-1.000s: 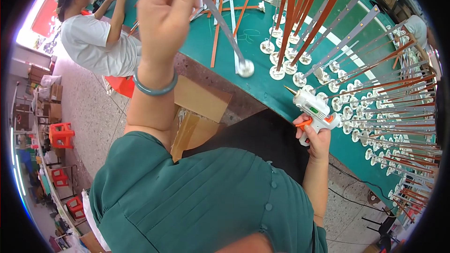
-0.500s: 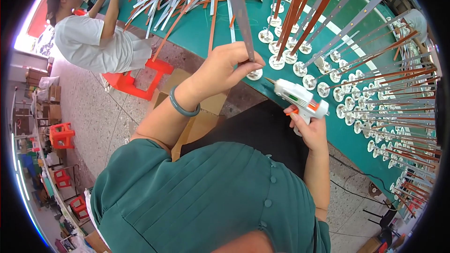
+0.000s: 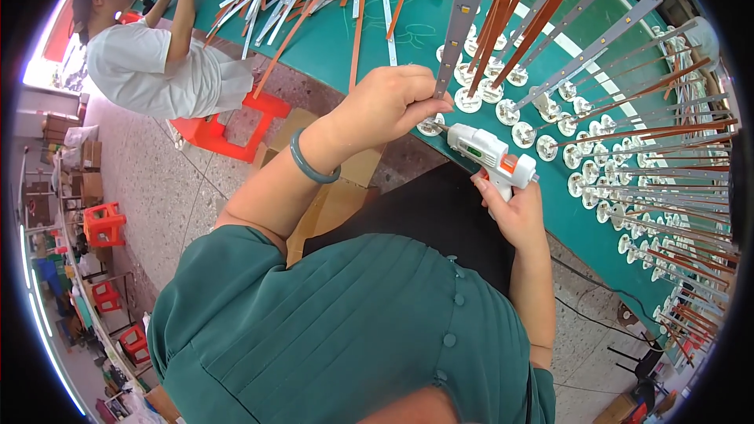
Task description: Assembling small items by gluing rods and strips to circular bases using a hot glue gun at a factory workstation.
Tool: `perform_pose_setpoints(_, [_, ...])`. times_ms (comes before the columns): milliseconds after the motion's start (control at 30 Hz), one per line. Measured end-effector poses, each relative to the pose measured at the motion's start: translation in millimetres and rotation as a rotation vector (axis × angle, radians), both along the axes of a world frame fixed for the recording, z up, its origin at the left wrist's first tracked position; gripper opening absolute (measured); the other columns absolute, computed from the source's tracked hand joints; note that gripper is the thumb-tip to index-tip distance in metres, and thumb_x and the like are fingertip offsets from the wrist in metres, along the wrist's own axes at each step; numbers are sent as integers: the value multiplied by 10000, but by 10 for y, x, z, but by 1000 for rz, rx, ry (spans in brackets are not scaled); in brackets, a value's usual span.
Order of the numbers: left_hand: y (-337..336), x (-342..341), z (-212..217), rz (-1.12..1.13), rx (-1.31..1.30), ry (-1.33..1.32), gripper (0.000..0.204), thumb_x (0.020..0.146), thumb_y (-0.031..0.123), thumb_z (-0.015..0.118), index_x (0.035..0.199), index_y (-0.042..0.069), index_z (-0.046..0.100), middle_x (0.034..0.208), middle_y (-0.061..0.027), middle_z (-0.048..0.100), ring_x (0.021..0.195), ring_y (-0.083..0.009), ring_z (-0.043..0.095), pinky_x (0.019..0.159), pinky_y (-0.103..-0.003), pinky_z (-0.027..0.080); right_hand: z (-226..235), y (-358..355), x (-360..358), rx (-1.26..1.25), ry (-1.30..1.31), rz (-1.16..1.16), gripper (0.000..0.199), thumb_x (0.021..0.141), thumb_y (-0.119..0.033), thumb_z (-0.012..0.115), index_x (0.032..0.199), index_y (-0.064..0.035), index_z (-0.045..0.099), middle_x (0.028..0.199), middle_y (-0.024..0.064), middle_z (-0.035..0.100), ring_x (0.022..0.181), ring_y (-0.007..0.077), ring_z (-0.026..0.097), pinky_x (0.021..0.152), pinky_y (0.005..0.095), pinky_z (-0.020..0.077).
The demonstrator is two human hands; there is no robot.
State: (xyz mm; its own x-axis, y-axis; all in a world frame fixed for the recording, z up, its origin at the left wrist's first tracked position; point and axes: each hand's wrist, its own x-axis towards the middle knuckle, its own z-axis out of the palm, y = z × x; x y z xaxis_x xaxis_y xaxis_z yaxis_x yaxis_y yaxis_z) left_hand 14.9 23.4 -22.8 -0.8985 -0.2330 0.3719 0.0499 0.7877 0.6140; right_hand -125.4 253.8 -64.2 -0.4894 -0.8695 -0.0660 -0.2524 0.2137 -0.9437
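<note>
A grey strip [image 3: 463, 16] was pinched near its lower end, roughly upright, in the left hand's grip [image 3: 393, 106], just above a round white base [image 3: 430, 126] at the edge of the green worktop [image 3: 316, 63]. A white glue gun [image 3: 485, 145] was held in the right hand's grip [image 3: 515, 208], its nozzle pointed at that base, while similar strips [image 3: 624, 23] were ranged beyond.

- Red stool [image 3: 206, 133] beside a white-shirted co-worker [image 3: 129, 63], upper left
- More red stools [image 3: 104, 224] along the left
- Brown cardboard [image 3: 330, 208] near the middle
- Black cables [image 3: 585, 277] over speckled floor [image 3: 573, 341], right
</note>
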Motion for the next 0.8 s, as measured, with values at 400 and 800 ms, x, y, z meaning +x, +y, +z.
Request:
perform_pose_setpoints(400, [21, 17, -22, 1, 40, 17, 78, 858, 96, 683, 895, 34, 712, 866, -77, 687, 807, -258, 661, 716, -335, 512, -33, -91, 35, -46, 140, 22, 193, 868, -147, 697, 953, 4, 611, 730, 18, 617, 603, 72, 554, 533, 230, 443])
perform_pose_setpoints(800, [62, 45, 1, -11, 53, 30, 67, 890, 62, 634, 918, 11, 668, 903, -94, 652, 833, -271, 642, 733, -345, 505, -78, -45, 6, -4, 16, -17, 214, 864, -150, 702, 960, 23, 620, 734, 40, 621, 585, 84, 569, 510, 234, 446])
